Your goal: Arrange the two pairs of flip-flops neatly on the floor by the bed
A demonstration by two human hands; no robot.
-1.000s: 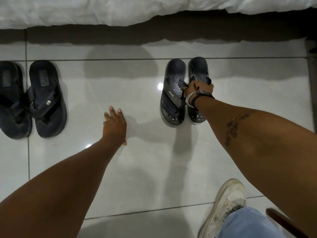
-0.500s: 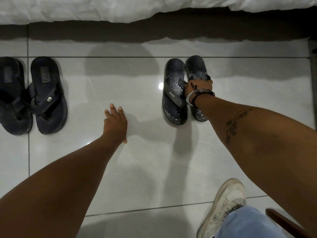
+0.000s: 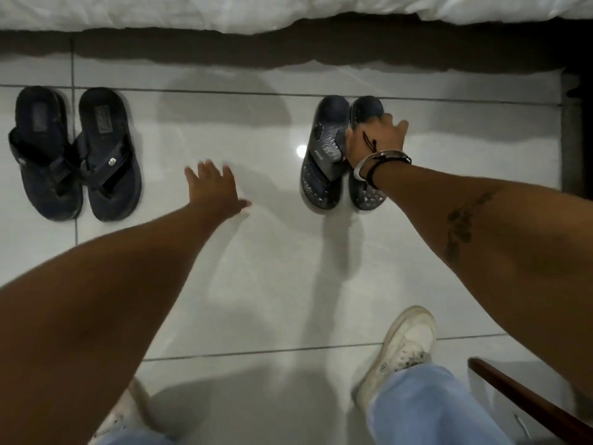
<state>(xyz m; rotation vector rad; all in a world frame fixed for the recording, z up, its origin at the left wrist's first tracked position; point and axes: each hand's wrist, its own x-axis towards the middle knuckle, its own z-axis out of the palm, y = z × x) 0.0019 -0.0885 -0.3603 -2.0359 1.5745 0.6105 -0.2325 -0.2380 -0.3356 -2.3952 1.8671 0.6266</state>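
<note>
Two pairs of dark flip-flops lie on the white tiled floor in front of the bed (image 3: 160, 11). The plain black pair (image 3: 75, 154) sits side by side at the left. The grey patterned pair (image 3: 324, 168) lies at the right, soles touching. My right hand (image 3: 373, 141), with bracelets on the wrist, is down on this pair's straps. Its fingers curl over the right flip-flop and its thumb sticks out; the fingertips are hidden. My left hand (image 3: 213, 187) is between the pairs just above the floor, fingers apart and holding nothing.
My white sneakers (image 3: 401, 351) and blue jeans stand at the bottom of the view. A dark wooden rail (image 3: 526, 399) crosses the bottom right corner. A dark post (image 3: 574, 130) stands at the right edge by the bed.
My left hand has spread its fingers and shifted slightly. My right hand's thumb has come away from the patterned pair. Both pairs lie where they were.
</note>
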